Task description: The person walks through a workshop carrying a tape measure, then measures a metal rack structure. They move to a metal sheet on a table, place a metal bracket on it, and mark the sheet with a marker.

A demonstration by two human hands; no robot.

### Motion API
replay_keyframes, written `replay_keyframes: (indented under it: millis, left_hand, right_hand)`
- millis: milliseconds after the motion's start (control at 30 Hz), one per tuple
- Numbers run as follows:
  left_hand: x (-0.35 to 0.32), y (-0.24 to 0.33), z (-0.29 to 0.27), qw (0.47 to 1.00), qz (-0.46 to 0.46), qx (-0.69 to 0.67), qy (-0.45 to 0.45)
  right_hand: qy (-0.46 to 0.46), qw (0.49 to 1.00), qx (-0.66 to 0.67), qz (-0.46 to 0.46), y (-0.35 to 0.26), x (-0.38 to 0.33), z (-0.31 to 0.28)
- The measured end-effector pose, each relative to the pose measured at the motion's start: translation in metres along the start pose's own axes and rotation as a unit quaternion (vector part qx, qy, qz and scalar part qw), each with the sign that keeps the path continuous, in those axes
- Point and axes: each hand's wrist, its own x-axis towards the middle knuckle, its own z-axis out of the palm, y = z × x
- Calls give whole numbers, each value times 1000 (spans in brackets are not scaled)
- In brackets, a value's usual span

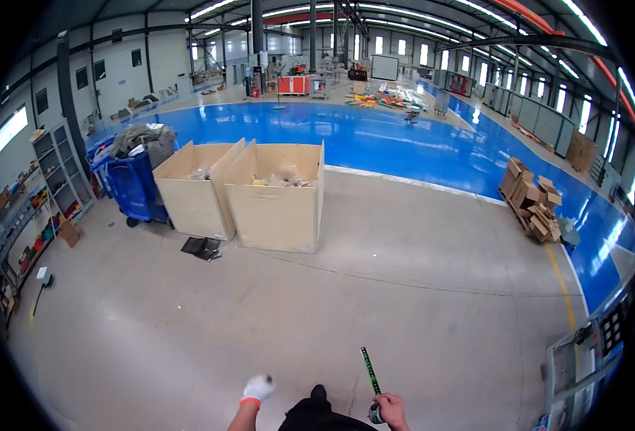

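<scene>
Hands: two, one gloved hand (pixel 258 388), one bare hand (pixel 392 411). Tape measure (pixel 371 372): one. Open-topped wooden boxes (pixel 271 219): two. Black sheet (pixel 201 248): one. Cartons (pixel 527 195): several, too jumbled to count.

Lighting: bright overall, daylight mixed with artificial light. Sources: strip lights (pixel 585 22) in rows overhead; windows (pixel 583 115) along the right wall, burnt out to white; a further bright pane (pixel 8 133) at left. Glare: white streaks on the glossy blue floor (pixel 375 136), strongest at right; grey floor (pixel 404 316) duller, with a broad pale sheen. Shadows: faint, soft-edged. Distortion: fisheye; post (pixel 66 93) leaning, rack (pixel 59 172) bowed, black surround. Sharpness: far end soft; left glove (pixel 258 388) pale, short of detail; tape (pixel 371 371) markings too small to read.
</scene>
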Motion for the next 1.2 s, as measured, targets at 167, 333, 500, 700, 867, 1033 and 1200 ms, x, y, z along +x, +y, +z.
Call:
replay_keyframes:
  millis: [167, 333, 500, 700, 867, 1033, 1200]
  left_hand:
    - [143, 104, 19, 964, 71, 26, -256]
    - [331, 243, -51, 968, 101, 59, -220]
    - [510, 346, -71, 978, 18, 46, -201]
    - [612, 421, -76, 992, -5, -74, -99]
    - [730, 504, -91, 975, -100, -120, -160]
    - [899, 587, -126, 966, -136, -111, -189]
    - [1103, 692, -190, 967, -107, -67, -223]
  right_hand:
    - [55, 998, 25, 32, -60, 154, -46]
    - [75, 993, 25, 93, -80, 311, -77]
    - [127, 983, -29, 126, -119, 507, -120]
    - [-3, 992, -13, 126, -213, 775, -176]
    - [-134, 984, -95, 63, -296, 981, -151]
    - [-138, 981, -131, -36, -367, 1195, -116]
    - [-62, 993, -91, -49, -430, 1409, -148]
